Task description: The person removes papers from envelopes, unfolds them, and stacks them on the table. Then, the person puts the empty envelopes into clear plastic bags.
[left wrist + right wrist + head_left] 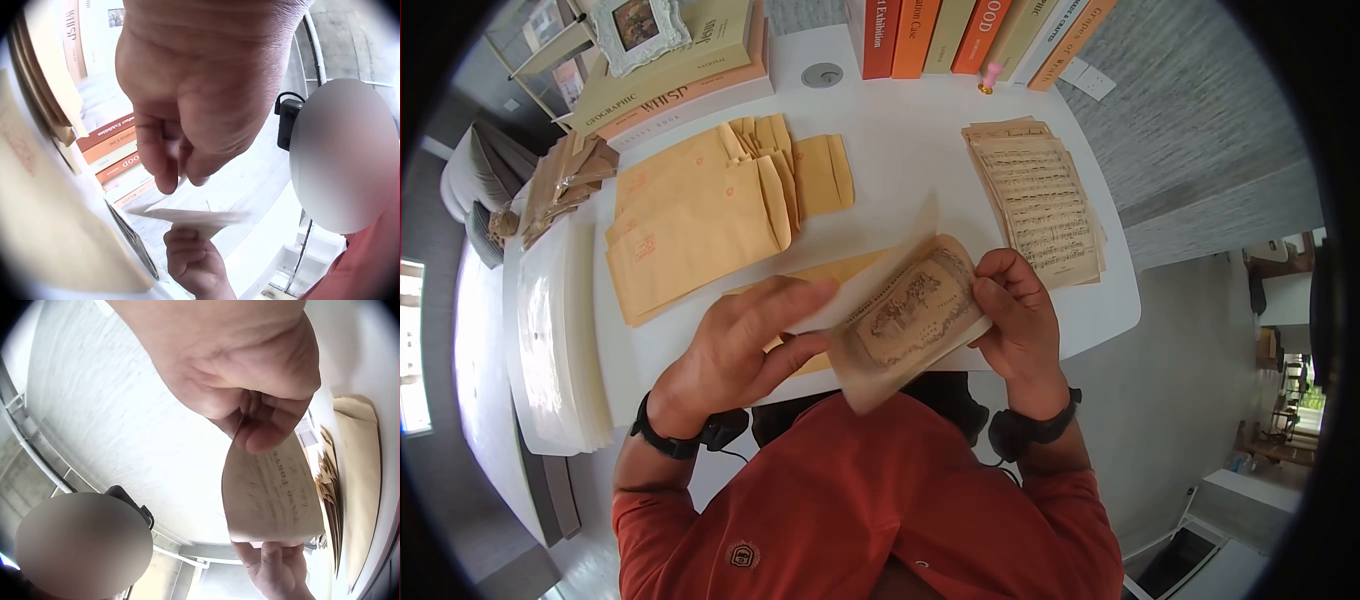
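My right hand [1017, 305] pinches the right edge of a small stack of aged printed paper sheets [910, 310], thumb on top. An ornate engraved picture shows on the face toward me, and a thin sheet stands up at its far edge. Lettering covers the other side of the sheets [275, 494] in the right wrist view. My left hand [745, 335], slightly blurred, is at the left edge of the sheets, fingers and thumb spread apart in the head view. Partly hidden beneath the hands and sheets, a tan envelope [840, 268] lies on the white table.
Tan envelopes [690, 230] lie piled at left, near clear plastic sleeves [560, 330] and brown paper pieces [570, 180]. Music-printed sheets [1045, 200] are stacked at right. Books [960, 40] and a pink-handled stamp [990, 78] stand at the back; a framed picture [638, 25] sits on stacked books.
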Demonstrator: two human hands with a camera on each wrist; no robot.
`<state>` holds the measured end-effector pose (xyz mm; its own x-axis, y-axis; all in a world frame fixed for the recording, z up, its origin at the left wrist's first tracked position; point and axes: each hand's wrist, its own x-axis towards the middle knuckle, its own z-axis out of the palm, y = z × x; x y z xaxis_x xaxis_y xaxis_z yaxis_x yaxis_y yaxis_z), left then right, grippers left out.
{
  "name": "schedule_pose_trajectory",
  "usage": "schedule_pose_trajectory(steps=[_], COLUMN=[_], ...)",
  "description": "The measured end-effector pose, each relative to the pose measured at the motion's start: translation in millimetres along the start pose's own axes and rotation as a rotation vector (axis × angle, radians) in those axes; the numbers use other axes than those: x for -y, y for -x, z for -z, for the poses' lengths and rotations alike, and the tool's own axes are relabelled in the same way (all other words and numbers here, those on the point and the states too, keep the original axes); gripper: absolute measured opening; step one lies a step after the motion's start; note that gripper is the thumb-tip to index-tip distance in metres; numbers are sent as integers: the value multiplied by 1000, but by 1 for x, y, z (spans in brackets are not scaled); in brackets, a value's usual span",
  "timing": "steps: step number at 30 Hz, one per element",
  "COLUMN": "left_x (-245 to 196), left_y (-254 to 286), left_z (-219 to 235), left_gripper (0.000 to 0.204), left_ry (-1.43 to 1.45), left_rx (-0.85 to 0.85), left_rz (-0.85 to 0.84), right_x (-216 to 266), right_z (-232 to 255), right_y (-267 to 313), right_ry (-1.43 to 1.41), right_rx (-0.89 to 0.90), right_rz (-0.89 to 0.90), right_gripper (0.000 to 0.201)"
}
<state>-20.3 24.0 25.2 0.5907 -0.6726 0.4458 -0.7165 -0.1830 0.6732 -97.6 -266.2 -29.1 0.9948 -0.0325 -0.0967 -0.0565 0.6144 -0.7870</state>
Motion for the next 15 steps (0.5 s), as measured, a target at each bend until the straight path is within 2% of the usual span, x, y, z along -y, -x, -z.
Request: schedule_pose_trajectory(steps=[2, 5, 8, 14, 15], left_x=[1, -2, -7, 3, 2], left_y=[-3, -6, -7, -3, -3], left_z=[2, 5, -3, -7, -6], left_gripper=[43, 44, 40, 35, 33], left_ry=[-138, -64, -120, -198, -176], left_rx=[101, 254, 215, 131, 102], left_rz=[-180, -187, -156, -238, -207], right_x=[-2, -4, -3, -3, -3], right_z=[-1, -6, -4, 0, -1], right_y=[0, 0, 2, 3, 4], right_ry=[-20, -30, -46, -57, -55], right_rx=[-55, -98, -116, -79, -99], right_rz=[10, 35, 36, 40, 47], right_gripper=[19, 18, 18, 19, 20])
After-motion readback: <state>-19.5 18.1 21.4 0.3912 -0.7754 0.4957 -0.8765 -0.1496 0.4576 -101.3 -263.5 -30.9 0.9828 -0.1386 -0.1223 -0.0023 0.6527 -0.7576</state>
